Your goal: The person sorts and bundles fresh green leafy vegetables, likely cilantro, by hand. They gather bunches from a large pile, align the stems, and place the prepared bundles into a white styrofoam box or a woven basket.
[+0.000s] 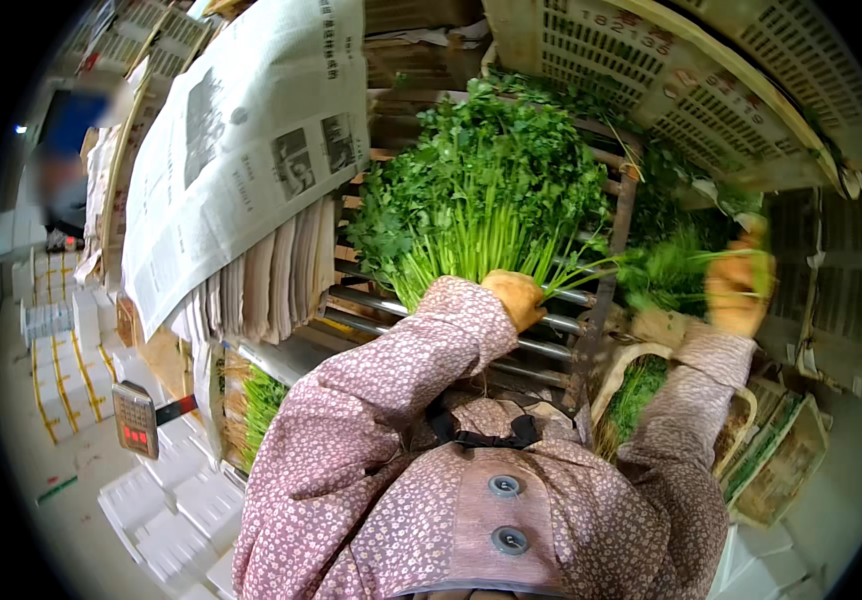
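Observation:
A large fan of leafy green coriander (506,160) lies on a rack of metal rollers, leaves away from me and pale stems toward me. My left hand (516,298) is closed round the lower stems, its forearm reaching across from the left. Off to the right, my right hand (739,285) is slightly blurred by motion, with its fingers closed on a few loose coriander sprigs (666,268). These sprigs hang beside the rack, over darker greens. The stem ends inside my left hand are hidden.
Left of the rack stands a newspaper stack (261,270), its top sheet (241,130) draped over it. Slotted plastic crates (671,80) rise at the back right. A basket (751,410) stands by my right forearm. A small display (135,420) and white boxes (166,510) are lower left.

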The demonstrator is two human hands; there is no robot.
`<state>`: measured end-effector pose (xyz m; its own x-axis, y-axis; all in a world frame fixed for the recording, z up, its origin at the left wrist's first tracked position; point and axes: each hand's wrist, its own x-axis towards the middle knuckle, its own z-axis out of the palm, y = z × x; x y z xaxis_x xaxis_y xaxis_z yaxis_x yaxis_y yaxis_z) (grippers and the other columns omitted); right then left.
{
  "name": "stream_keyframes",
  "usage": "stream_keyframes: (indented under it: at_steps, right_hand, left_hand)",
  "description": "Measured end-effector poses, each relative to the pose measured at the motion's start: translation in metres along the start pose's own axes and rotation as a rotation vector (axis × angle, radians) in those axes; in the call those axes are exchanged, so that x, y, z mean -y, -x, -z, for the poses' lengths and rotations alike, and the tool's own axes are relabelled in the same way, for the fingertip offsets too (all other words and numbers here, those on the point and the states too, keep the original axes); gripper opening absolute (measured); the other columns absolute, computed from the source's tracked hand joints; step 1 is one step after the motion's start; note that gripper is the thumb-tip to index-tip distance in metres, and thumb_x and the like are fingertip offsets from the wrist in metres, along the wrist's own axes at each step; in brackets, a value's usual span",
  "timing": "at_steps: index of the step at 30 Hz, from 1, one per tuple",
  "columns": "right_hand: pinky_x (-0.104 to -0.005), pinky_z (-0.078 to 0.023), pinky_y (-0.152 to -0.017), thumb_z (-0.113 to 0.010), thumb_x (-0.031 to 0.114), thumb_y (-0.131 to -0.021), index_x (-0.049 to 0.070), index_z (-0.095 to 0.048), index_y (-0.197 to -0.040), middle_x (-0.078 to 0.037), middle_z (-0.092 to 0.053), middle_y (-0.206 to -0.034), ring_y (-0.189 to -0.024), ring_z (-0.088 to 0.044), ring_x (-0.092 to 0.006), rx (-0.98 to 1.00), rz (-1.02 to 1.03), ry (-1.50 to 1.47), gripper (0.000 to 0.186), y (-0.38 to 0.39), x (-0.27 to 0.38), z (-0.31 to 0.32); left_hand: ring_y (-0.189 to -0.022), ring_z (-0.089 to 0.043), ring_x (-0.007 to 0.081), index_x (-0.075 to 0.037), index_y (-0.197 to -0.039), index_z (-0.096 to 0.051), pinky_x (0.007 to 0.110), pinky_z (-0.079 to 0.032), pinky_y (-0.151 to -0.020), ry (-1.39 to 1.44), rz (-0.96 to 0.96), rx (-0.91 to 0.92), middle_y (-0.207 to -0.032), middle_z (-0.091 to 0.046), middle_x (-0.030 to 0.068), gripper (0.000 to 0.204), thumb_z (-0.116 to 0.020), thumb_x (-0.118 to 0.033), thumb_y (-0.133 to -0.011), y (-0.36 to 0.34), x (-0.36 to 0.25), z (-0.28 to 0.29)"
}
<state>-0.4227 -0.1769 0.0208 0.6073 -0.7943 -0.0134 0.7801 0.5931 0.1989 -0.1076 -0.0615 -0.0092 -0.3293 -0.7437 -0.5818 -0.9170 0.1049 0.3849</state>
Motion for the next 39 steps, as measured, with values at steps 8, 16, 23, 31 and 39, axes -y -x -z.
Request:
stream_keyframes:
  at_steps: [8,16,23,31,39]
  right_hand:
    - [-0.0262,-0.046,-0.068,-0.056,0.033,-0.094,0.002,-0.058,-0.118,-0.008,-0.064,-0.095,-0.076,-0.057,-0.0134,-0.537,0.282,0.810,0.039,-0.028,-0.071,0.072]
    - [-0.0346,-0.050,-0.067,-0.053,0.046,-0.092,0.000,-0.059,-0.115,-0.012,-0.066,-0.088,-0.072,-0.062,-0.0252,-0.679,-0.078,2.356,0.051,-0.042,-0.157,0.090]
    - [-0.0426,-0.046,-0.089,-0.054,0.055,-0.088,-0.006,-0.051,-0.124,-0.023,-0.061,-0.113,-0.100,-0.059,-0.0371,-0.554,-0.095,2.497,0.071,-0.106,-0.217,0.110]
    - [-0.0331,-0.051,-0.055,-0.071,0.022,-0.081,0.008,-0.067,-0.092,-0.007,-0.067,-0.076,-0.057,-0.060,-0.0201,0.138,0.511,2.749,0.018,-0.119,-0.300,0.041]
    - [-0.0280,-0.047,-0.044,-0.071,0.015,-0.080,0.006,-0.066,-0.079,-0.007,-0.065,-0.071,-0.050,-0.055,-0.0136,0.272,0.280,2.841,0.010,-0.095,-0.296,0.071]
  left_hand:
    - [-0.089,-0.064,0.0248,-0.009,-0.094,-0.068,0.039,-0.050,-0.079,-0.077,-0.018,-0.046,-0.093,-0.066,0.0086,0.027,-0.056,-0.033,-0.089,0.008,0.006,-0.015]
    - [-0.087,-0.064,0.0243,-0.003,-0.112,-0.062,0.035,-0.055,-0.079,0.500,0.641,-0.997,-0.099,-0.065,0.0143,0.029,-0.064,-0.018,-0.087,0.157,0.087,-0.024]
    - [-0.127,-0.040,0.0381,-0.003,-0.149,-0.005,0.039,-0.036,-0.107,0.678,0.831,-0.331,-0.139,-0.034,0.0290,0.099,-0.064,-0.050,-0.083,0.108,0.065,0.002]
    - [-0.138,-0.026,0.0348,0.002,-0.147,-0.009,0.033,-0.023,-0.113,1.063,0.628,-0.615,-0.149,-0.020,0.0273,0.091,-0.066,-0.032,-0.086,0.131,0.123,-0.070]
    - [-0.130,-0.040,0.0304,0.004,-0.146,-0.012,0.031,-0.031,-0.108,1.217,0.456,-0.675,-0.142,-0.038,0.0251,0.090,-0.068,-0.028,-0.084,0.132,0.139,-0.084]
